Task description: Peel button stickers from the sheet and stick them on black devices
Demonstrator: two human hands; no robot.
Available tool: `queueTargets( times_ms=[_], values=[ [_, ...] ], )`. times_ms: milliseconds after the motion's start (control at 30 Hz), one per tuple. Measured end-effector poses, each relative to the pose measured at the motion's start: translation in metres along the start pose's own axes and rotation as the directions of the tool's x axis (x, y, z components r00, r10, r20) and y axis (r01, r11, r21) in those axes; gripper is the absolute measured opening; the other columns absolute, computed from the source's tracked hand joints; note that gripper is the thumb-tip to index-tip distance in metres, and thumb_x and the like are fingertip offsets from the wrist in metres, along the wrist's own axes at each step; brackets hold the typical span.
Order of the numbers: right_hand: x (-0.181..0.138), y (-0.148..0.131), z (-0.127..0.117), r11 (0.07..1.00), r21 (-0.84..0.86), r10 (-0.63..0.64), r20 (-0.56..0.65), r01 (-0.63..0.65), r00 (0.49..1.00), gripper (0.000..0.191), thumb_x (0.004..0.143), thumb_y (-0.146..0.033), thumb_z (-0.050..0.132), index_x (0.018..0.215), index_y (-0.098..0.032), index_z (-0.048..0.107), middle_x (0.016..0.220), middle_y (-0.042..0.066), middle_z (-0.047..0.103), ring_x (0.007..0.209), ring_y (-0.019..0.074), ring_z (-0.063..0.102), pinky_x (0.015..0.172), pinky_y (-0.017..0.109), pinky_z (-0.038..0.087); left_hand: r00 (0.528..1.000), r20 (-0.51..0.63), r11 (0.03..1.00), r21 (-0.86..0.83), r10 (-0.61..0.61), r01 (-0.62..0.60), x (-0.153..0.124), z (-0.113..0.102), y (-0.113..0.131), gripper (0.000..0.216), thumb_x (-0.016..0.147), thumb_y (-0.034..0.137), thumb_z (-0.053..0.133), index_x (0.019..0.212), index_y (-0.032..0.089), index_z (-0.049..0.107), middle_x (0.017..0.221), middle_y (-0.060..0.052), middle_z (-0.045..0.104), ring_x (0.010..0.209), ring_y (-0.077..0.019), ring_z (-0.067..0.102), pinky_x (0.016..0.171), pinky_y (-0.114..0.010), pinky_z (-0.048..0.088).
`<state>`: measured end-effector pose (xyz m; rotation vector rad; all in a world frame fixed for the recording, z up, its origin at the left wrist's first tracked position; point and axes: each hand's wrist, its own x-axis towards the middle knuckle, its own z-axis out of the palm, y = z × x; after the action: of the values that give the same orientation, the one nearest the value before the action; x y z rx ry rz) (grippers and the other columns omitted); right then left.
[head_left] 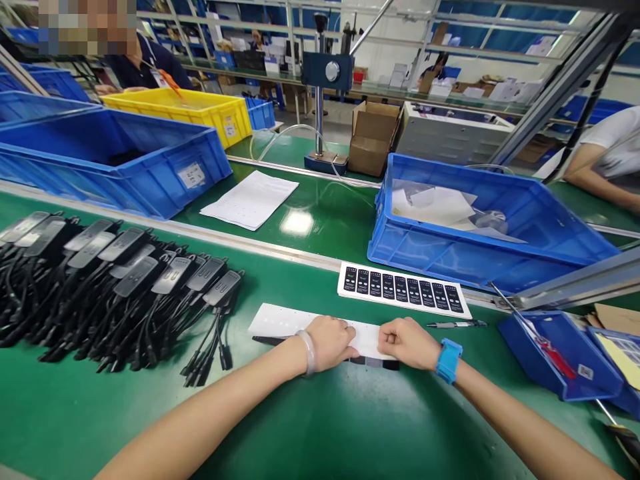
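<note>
A white label sheet (287,321) lies across the green bench in front of me, its pale side up. Dark printed patches (373,363) peek out along its near edge. My left hand (327,343), with a pale bangle at the wrist, has curled fingers gripping the middle of the sheet. At the sheet's right end, my right hand (410,343), wearing a blue watch (449,361), pinches it with closed fingers. Just beyond lies another label sheet (403,290) with a row of dark printed labels face up. A pen (456,324) rests right of it.
Many black cabled devices (137,275) cover the left of the bench. Blue bins (165,177) and a yellow bin (200,113) stand behind; another blue bin (480,233) holds plastic bags. Papers (253,199) lie mid-bench. Small blue trays (560,353) hold tools. Other people (150,63) sit nearby.
</note>
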<state>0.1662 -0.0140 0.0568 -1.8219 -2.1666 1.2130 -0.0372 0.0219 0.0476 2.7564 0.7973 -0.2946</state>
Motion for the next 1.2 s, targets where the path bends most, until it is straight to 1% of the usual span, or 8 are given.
queueTargets(
  times_ms=[67,233,367,500,700,933,1067,1200],
  values=[
    [-0.002,0.002,-0.001,1.0,-0.02,0.0,-0.041,-0.001,0.999,0.018,0.075,-0.017,0.052,0.06,-0.017,0.063,0.053,-0.001,0.057,0.053,0.0124,0.05,0.053,0.024,0.035,1.0,-0.002,1.0,-0.002,0.007,-0.007,0.0,0.0,0.0,0.038,0.089,0.047,0.048,0.097,0.013,0.063,0.091,-0.013,0.069,0.082,-0.029,0.067,0.067,-0.036,0.051],
    [-0.009,0.001,-0.008,0.993,-0.023,-0.117,0.083,0.119,0.99,0.01,0.076,-0.027,0.06,0.071,-0.02,0.064,0.064,-0.002,0.062,0.058,0.0128,0.055,0.055,0.022,0.039,1.0,-0.008,1.0,-0.01,0.012,-0.012,0.0,0.0,-0.003,0.035,0.09,0.045,0.048,0.097,0.015,0.063,0.09,-0.011,0.069,0.08,-0.0263,0.068,0.065,-0.033,0.05],
    [-0.009,-0.008,0.002,0.981,-0.136,-0.14,-0.02,0.136,0.99,0.009,0.083,-0.024,0.051,0.075,-0.02,0.055,0.079,0.003,0.061,0.07,0.0172,0.055,0.063,0.026,0.036,1.0,0.02,1.0,-0.028,-0.01,0.01,0.006,0.0,-0.002,0.033,0.093,0.041,0.044,0.095,0.015,0.065,0.089,-0.012,0.071,0.08,-0.027,0.068,0.064,-0.032,0.048],
    [-0.004,-0.011,0.009,0.971,-0.202,-0.137,-0.052,0.124,0.989,0.012,0.087,-0.021,0.041,0.075,-0.022,0.044,0.075,0.003,0.058,0.07,0.0189,0.053,0.063,0.028,0.031,0.997,0.077,0.996,-0.085,0.013,-0.007,0.011,-0.012,-0.011,0.033,0.094,0.04,0.042,0.092,0.016,0.066,0.086,-0.01,0.071,0.08,-0.0258,0.068,0.063,-0.03,0.046],
    [-0.001,-0.006,0.004,0.967,-0.194,-0.17,-0.008,0.165,0.985,0.015,0.09,-0.026,0.036,0.075,-0.024,0.038,0.069,0.0,0.052,0.066,0.0183,0.05,0.061,0.028,0.03,0.989,0.126,0.982,-0.183,0.079,-0.055,-0.016,-0.031,-0.045,0.017,0.08,0.037,0.068,0.087,0.022,0.066,0.088,0.001,0.069,0.08,-0.0137,0.066,0.065,-0.018,0.043],
    [0.001,-0.003,0.006,0.977,-0.162,-0.139,0.004,0.138,0.99,0.018,0.092,-0.032,0.033,0.076,-0.024,0.036,0.07,-0.001,0.05,0.066,0.0188,0.047,0.062,0.029,0.029,0.986,0.076,0.982,-0.106,-0.151,0.159,-0.026,-0.011,-0.042,0.026,0.093,0.029,0.045,0.101,0.011,0.061,0.095,-0.016,0.066,0.081,-0.0278,0.065,0.064,-0.033,0.044],
    [0.001,-0.003,0.004,0.978,-0.127,-0.164,0.027,0.166,0.986,0.021,0.093,-0.035,0.031,0.076,-0.024,0.037,0.069,-0.001,0.047,0.065,0.0183,0.045,0.061,0.029,0.029,0.993,0.102,0.981,-0.177,-0.057,0.074,-0.038,-0.018,-0.061,0.024,0.083,0.039,0.063,0.095,0.018,0.063,0.089,-0.006,0.068,0.077,-0.0199,0.065,0.063,-0.025,0.044],
    [0.001,-0.001,0.002,0.975,-0.115,-0.184,0.055,0.189,0.981,0.025,0.093,-0.038,0.03,0.074,-0.024,0.036,0.068,-0.001,0.044,0.064,0.0176,0.042,0.061,0.029,0.029,0.995,0.095,0.98,-0.194,-0.026,0.044,-0.056,-0.023,-0.082,0.012,0.076,0.029,0.071,0.08,0.02,0.064,0.086,-0.001,0.066,0.08,-0.0162,0.063,0.065,-0.021,0.042]
  ],
)
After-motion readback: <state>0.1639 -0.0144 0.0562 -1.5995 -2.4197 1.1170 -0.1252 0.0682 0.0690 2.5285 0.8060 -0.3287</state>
